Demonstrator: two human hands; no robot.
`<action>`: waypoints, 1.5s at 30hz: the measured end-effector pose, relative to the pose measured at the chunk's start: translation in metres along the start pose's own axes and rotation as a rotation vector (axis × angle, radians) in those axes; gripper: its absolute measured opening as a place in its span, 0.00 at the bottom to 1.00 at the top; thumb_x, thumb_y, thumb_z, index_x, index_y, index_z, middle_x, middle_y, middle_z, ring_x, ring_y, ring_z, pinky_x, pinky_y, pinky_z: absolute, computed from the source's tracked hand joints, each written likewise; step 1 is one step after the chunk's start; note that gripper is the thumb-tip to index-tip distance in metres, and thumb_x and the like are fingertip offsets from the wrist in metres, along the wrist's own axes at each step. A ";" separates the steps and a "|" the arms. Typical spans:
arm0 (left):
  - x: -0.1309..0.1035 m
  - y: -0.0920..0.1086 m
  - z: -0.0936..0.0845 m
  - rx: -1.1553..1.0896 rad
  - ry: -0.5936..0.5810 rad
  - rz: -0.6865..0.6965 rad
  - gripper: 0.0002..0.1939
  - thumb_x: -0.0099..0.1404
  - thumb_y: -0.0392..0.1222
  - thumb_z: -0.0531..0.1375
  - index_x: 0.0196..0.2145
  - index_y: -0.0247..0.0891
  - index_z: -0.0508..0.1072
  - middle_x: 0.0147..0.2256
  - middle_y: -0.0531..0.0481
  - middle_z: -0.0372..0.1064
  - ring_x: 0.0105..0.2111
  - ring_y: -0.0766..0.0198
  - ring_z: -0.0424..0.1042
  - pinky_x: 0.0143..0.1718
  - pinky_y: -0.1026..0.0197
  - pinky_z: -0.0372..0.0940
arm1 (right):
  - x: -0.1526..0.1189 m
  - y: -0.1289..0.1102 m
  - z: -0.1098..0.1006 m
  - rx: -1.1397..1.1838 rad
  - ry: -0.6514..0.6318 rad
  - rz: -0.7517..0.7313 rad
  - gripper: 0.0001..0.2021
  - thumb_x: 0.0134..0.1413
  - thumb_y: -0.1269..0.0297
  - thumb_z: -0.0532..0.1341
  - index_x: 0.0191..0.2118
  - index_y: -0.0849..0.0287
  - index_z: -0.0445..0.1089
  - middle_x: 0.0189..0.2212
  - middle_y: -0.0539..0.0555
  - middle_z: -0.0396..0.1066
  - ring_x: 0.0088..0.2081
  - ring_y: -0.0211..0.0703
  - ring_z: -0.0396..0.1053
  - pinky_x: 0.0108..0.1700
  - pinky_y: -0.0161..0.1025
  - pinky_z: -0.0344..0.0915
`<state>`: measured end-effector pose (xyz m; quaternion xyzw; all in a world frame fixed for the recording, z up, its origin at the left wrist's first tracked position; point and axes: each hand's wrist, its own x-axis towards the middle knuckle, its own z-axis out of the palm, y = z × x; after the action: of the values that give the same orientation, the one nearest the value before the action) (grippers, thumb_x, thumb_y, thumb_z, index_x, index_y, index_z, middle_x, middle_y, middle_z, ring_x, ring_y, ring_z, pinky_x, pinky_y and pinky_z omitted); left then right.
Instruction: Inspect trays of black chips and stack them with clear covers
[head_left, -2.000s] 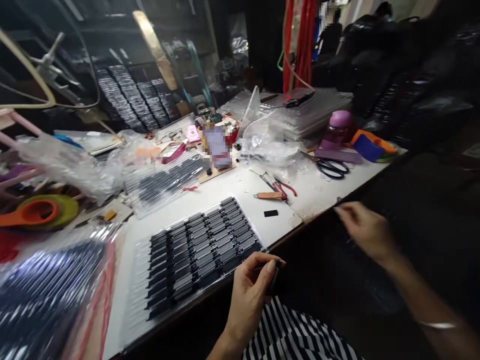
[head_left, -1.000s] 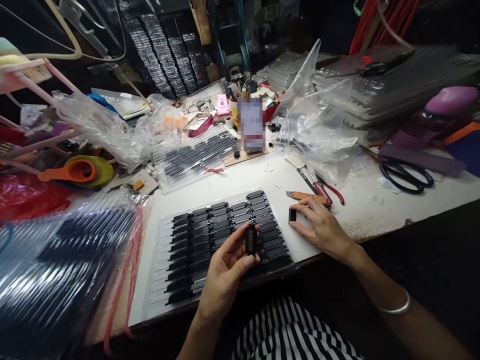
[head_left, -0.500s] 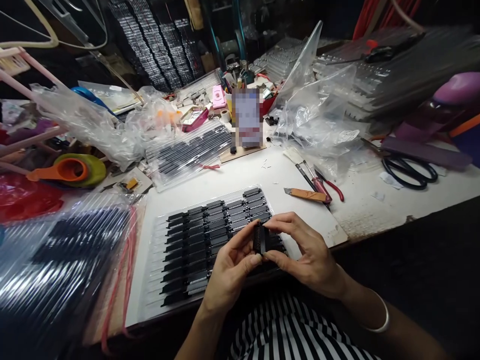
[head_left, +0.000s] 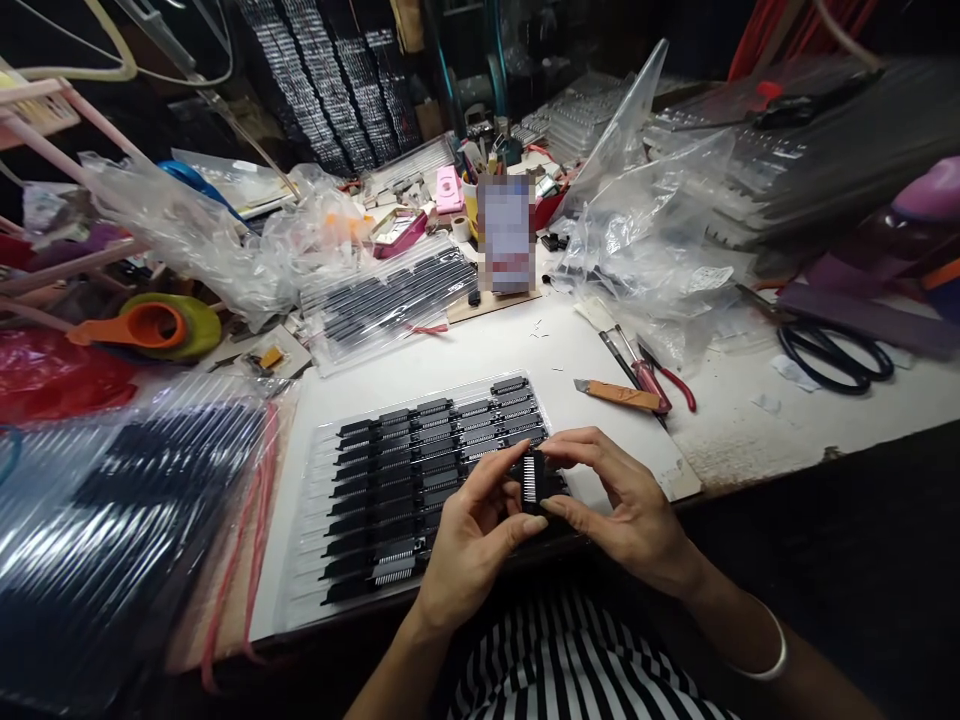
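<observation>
Between the fingertips of both hands I hold a small black connector (head_left: 532, 478), upright, with a row of bright metal pins facing me. My left hand (head_left: 474, 520) pinches it from the left with thumb and forefinger. From the right, the thumb and fingers of my right hand (head_left: 626, 505) grip its other edge. Just beneath and behind the hands lies a clear plastic tray (head_left: 300, 560) filled with rows of similar black connectors (head_left: 397, 505). My hands hide the tray's right front part.
On the right of the white board (head_left: 510, 345) lie a box cutter (head_left: 619, 393), a screwdriver (head_left: 646, 375), red-handled pliers (head_left: 679, 385) and scissors (head_left: 836, 355). Clear plastic bags (head_left: 637, 260) sit behind. Stacked filled trays (head_left: 127, 510) stand at left, with red string (head_left: 255, 530) alongside.
The connector has been turned in my fingers, so its bright pin row now faces me. Both hands stay in nearly the same place over the tray; the view has shifted slightly.
</observation>
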<state>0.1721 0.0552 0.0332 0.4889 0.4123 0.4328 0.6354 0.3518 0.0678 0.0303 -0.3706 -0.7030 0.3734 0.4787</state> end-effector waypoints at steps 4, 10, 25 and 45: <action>0.000 0.001 0.003 0.046 0.015 0.032 0.27 0.58 0.37 0.65 0.54 0.53 0.68 0.46 0.53 0.59 0.37 0.69 0.60 0.40 0.68 0.61 | -0.004 0.003 -0.001 0.005 0.009 0.001 0.19 0.54 0.73 0.62 0.52 0.55 0.65 0.45 0.54 0.65 0.47 0.43 0.65 0.48 0.41 0.66; 0.000 0.001 0.005 0.048 0.027 0.043 0.27 0.57 0.38 0.65 0.54 0.53 0.68 0.47 0.52 0.60 0.38 0.68 0.61 0.41 0.67 0.61 | -0.006 0.001 -0.003 0.019 0.035 0.007 0.19 0.55 0.72 0.62 0.52 0.54 0.65 0.45 0.54 0.65 0.44 0.42 0.65 0.46 0.41 0.66; -0.005 0.001 0.011 0.039 0.031 0.042 0.27 0.57 0.37 0.66 0.54 0.51 0.69 0.47 0.51 0.64 0.37 0.68 0.64 0.41 0.67 0.63 | -0.008 -0.003 -0.003 -0.071 -0.015 -0.020 0.19 0.55 0.71 0.61 0.53 0.54 0.65 0.45 0.55 0.66 0.48 0.45 0.65 0.49 0.43 0.66; -0.010 0.001 0.025 -0.041 0.120 -0.094 0.14 0.59 0.40 0.64 0.44 0.37 0.74 0.34 0.47 0.77 0.31 0.62 0.76 0.36 0.61 0.72 | -0.019 0.000 0.000 -0.121 0.148 0.104 0.01 0.58 0.69 0.59 0.35 0.56 0.65 0.32 0.50 0.64 0.32 0.37 0.65 0.33 0.36 0.64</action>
<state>0.1924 0.0388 0.0395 0.4292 0.4630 0.4393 0.6391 0.3564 0.0511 0.0224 -0.4615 -0.6666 0.3262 0.4861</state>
